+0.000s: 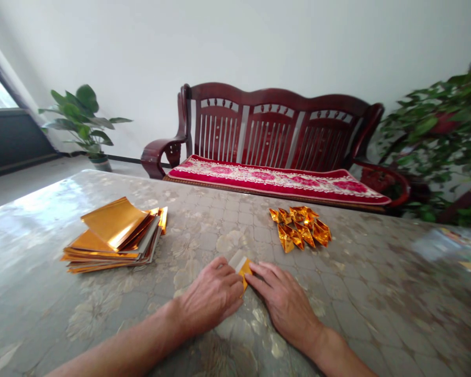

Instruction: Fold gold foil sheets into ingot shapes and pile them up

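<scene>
A small folded piece of gold foil paper [246,268], with a pale grey reverse side showing along its upper left edge, lies on the table in front of me. My left hand [216,288] grips it from the left with curled fingers that cover part of it. From the right, my right hand [280,293] holds its edge with the thumb and fingertips. To the left sits an uneven stack of gold foil sheets [112,235]. Several folded gold paper ingots [304,230] are clustered beyond my right hand.
The table [204,214] has a glossy, flower-patterned cover. A clear plastic bag [447,245] lies at its right side. Behind stands a dark red wooden bench [270,125] with a red floral cushion [262,176]. Potted plants [87,120] flank the bench.
</scene>
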